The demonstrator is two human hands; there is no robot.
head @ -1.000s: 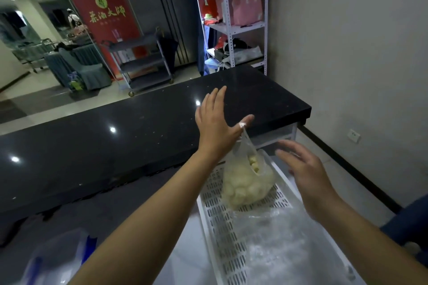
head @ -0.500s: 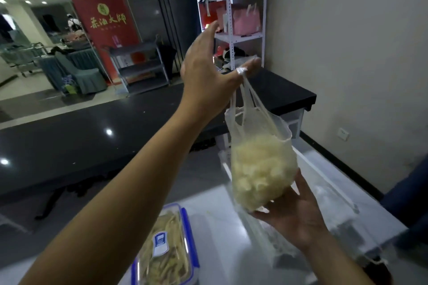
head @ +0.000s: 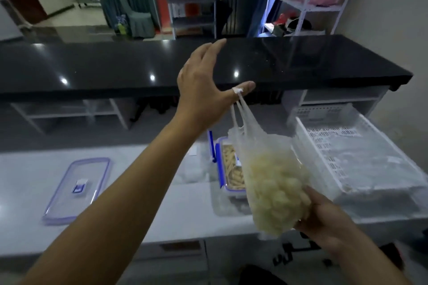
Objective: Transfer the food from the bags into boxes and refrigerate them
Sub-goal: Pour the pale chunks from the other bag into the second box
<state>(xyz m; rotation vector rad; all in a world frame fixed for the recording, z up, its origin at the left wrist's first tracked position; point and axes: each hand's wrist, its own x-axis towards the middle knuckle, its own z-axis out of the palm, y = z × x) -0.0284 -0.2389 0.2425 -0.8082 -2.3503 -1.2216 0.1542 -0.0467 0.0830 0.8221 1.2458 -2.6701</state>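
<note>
Bag (head: 273, 192) of pale food aloft over white tabletop (head: 143, 203): handles looped on thumb of splayed, released left grip (head: 203, 90); right grip (head: 324, 220) clasps its base. Blue label (head: 80, 187) on lid (head: 67, 201) unreadable.

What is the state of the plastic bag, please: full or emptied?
Full: pale food pieces pack the lower bag, which hangs from the left hand, right hand cupping it beneath.

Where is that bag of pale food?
Head view, right of centre: the bag hangs from the thumb of the left hand, its bottom cupped by the right hand, in front of the blue-clipped box.
</note>
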